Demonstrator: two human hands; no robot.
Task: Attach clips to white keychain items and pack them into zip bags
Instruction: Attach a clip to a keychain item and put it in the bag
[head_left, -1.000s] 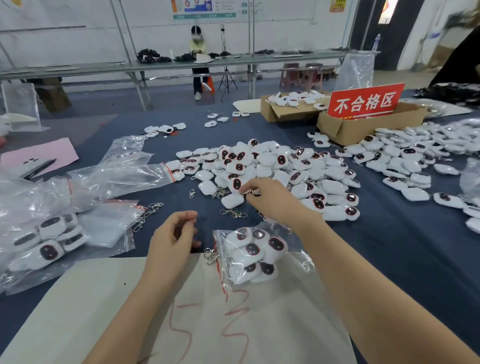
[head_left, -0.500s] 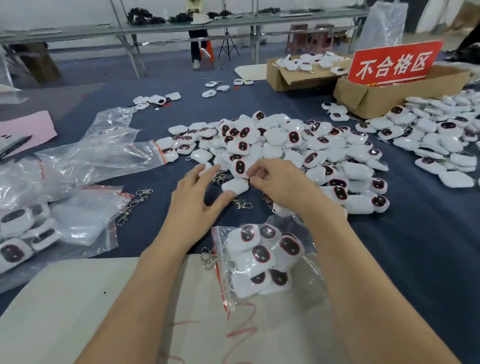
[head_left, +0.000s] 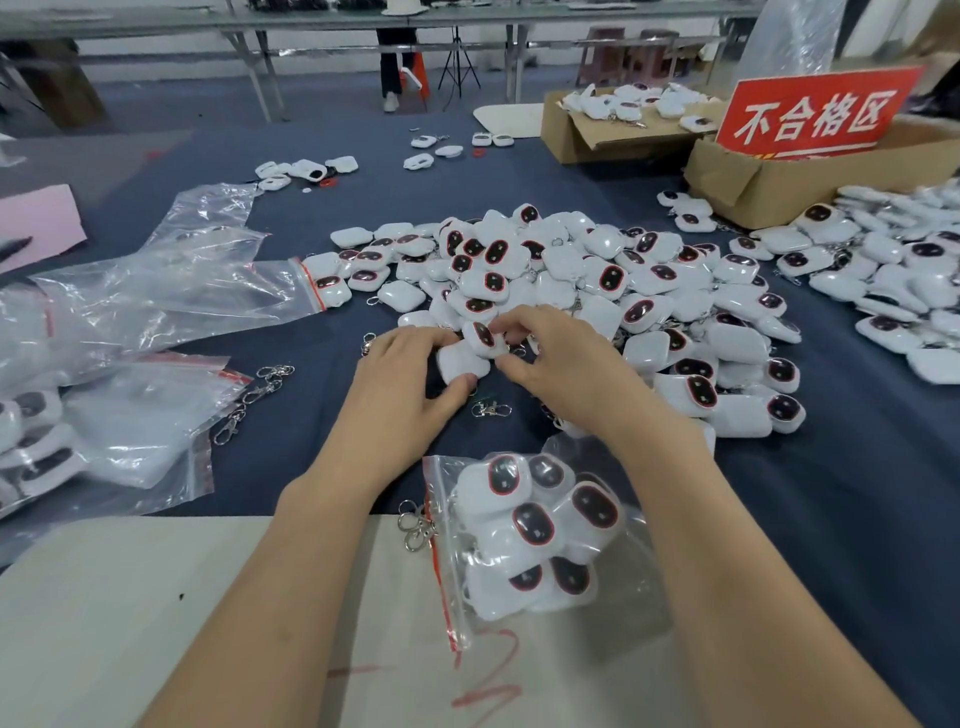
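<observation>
A big pile of white keychain items (head_left: 597, 280) with dark red-rimmed ovals covers the blue cloth. At its near edge my left hand (head_left: 405, 379) grips a plain white keychain item (head_left: 461, 362) between thumb and fingers. My right hand (head_left: 558, 358) pinches a second item (head_left: 483, 336) that shows its dark oval, right above the first. A zip bag (head_left: 530, 530) holding several items lies just below my hands, with a metal clip (head_left: 415, 527) at its red zip edge. Loose clips (head_left: 491, 409) lie on the cloth by my left thumb.
Empty zip bags (head_left: 171, 291) and filled ones (head_left: 78, 447) lie at the left. More loose clips (head_left: 254, 395) rest beside them. Cardboard boxes (head_left: 810, 171) with a red sign (head_left: 815, 111) stand at the back right. A pale board (head_left: 156, 623) lies nearest me.
My left hand reached forward from the board to the pile's edge and took hold of a white item. My right hand stayed at the pile. The camera tilted down and closer.
</observation>
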